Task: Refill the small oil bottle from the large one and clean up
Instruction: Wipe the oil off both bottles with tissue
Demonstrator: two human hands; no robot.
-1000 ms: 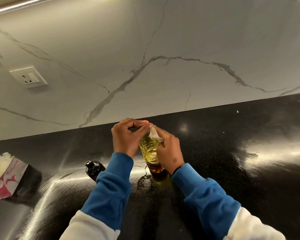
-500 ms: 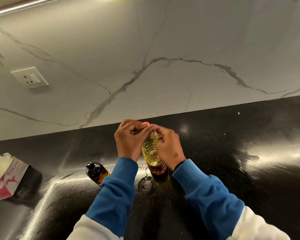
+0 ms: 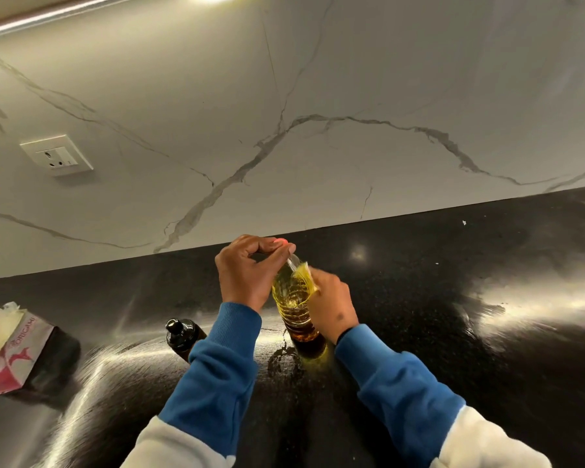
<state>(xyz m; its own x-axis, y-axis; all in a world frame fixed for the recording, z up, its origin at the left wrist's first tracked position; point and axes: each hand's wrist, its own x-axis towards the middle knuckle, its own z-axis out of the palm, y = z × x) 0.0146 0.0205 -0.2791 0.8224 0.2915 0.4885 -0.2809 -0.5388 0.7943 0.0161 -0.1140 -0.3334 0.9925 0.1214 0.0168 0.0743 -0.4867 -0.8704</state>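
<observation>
The large clear ribbed bottle [image 3: 293, 298] of yellow oil stands upright on the black counter [image 3: 453, 332]. My left hand [image 3: 247, 275] grips its top, fingers curled over the red cap [image 3: 279, 241]. My right hand [image 3: 333, 307] presses a small white tissue [image 3: 304, 267] against the bottle's right shoulder, fingers wrapped round it. The small dark bottle [image 3: 182, 336] with a black cap stands to the left, partly behind my left sleeve. A wet oily patch [image 3: 281, 361] lies at the large bottle's base.
A pink and white tissue pack [image 3: 11, 352] lies at the counter's left edge. A marble backsplash rises behind the counter, with a wall socket [image 3: 56, 157] at upper left.
My right hand has slid the tissue a little down the bottle's right side. The left hand stays on the cap. The view has shifted slightly.
</observation>
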